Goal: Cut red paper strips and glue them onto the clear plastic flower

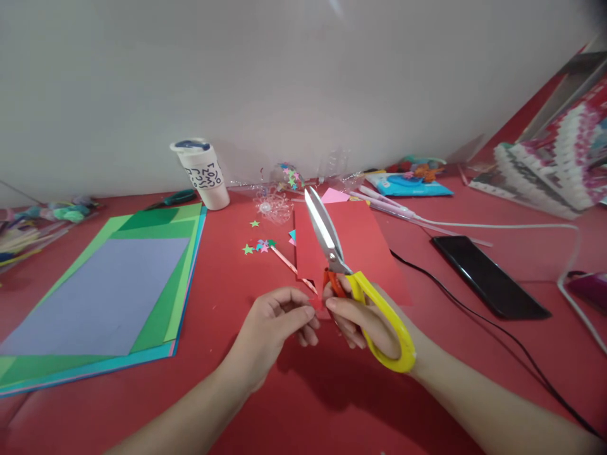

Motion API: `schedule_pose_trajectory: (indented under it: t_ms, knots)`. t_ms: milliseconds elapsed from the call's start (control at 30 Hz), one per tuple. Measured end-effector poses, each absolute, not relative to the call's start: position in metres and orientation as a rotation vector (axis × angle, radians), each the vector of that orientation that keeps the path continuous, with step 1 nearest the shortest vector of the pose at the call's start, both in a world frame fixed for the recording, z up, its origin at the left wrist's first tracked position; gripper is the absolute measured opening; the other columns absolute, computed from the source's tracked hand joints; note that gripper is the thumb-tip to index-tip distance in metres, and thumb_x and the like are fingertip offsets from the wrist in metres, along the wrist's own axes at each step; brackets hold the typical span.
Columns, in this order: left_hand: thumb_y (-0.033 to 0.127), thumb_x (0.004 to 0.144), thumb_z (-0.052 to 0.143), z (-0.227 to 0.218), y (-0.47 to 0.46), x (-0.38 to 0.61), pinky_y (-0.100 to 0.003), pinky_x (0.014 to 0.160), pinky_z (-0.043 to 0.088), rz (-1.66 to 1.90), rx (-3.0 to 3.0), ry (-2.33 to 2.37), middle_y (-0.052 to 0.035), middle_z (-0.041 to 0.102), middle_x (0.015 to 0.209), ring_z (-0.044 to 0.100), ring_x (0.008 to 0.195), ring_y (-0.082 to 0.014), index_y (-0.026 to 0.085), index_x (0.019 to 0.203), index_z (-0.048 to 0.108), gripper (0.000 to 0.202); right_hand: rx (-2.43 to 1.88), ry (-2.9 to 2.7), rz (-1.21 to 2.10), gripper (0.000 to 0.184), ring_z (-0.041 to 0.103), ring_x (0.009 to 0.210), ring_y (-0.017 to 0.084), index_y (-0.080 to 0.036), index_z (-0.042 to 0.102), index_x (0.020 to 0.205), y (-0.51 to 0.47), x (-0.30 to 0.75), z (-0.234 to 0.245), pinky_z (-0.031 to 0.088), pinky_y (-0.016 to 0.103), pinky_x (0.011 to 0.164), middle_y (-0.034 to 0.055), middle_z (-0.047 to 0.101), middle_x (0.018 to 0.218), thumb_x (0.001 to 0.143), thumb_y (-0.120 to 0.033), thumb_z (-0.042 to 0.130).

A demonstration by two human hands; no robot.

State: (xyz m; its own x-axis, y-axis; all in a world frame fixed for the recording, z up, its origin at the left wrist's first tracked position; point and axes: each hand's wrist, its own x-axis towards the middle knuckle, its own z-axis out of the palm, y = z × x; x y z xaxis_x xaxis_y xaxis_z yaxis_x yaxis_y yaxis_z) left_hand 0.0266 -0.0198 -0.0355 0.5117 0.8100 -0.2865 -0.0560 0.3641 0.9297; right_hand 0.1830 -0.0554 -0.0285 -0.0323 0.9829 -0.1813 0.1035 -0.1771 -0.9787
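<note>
My right hand (367, 319) is wrapped around a pair of scissors (323, 224) with a yellow and an orange-red handle. Their blades are together and point up, away from me. Fingertips of my left hand (275, 319) are pinched on a small red paper piece (318, 304), which my right fingertips also seem to touch. Against the red table its outline is hard to see. Just beyond the hands lies a red sheet (370, 243), partly behind the scissors. A thin pink striped stick (290, 260) lies beside it, near several small paper stars (248, 249).
Coloured sheets (104, 291) are stacked on the left. A white cup (208, 180) stands near the wall, beside dark-handled pliers (177, 198). To the right lie a black phone (488, 275), a black cable (455, 308), a pink corded tool (386, 203) and a blue packet (412, 186).
</note>
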Motion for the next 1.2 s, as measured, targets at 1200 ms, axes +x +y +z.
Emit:
schedule_pose_trajectory:
  t_ms: [1200]
  knots:
    - [0.023,0.084,0.047,-0.048,0.097,-0.023,-0.031,0.072,0.048,0.604,2.046,1.582,-0.0061,0.068,0.085,0.064,0.076,-0.0194,0.018,0.095,0.062,0.019,-1.794,-1.289,1.079,0.021,0.035,0.049,0.011,-0.023,0.042,0.064,-0.040,0.204,-0.057,0.033,0.021,0.045,-0.0052,0.036,0.055,0.071,-0.038,0.055]
